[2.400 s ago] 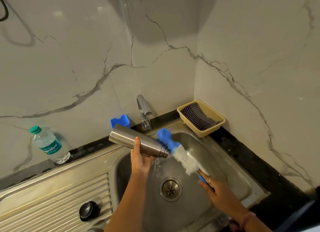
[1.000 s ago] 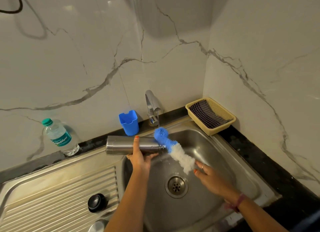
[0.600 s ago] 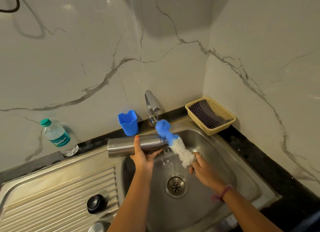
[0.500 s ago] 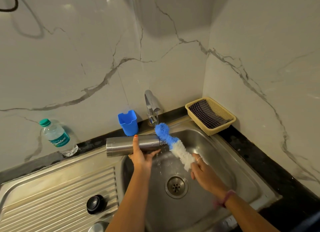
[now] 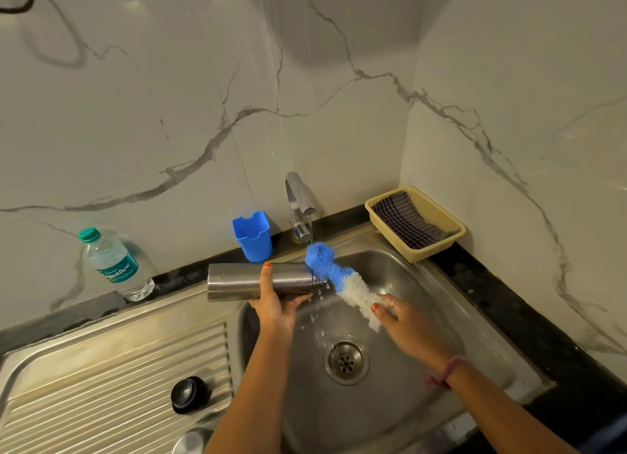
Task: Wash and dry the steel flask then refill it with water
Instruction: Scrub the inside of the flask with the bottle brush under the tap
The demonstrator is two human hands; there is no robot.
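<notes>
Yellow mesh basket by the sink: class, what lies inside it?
Inside the yellow mesh plastic basket lies a dark checked cloth. Anything beneath the cloth is covered and cannot be seen.

You see dim, warm light from above; a soft shadow darkens the wall (image 5: pixel 339 23) at top, and pale glare spots sit upper left. Wide-angle bending curves the edges, while the centre stays sharp.

Only legible marking: white script on teal label of plastic water bottle (image 5: pixel 113 265), reading roughly "Signature", slanted; small print below too small to make out.
</notes>
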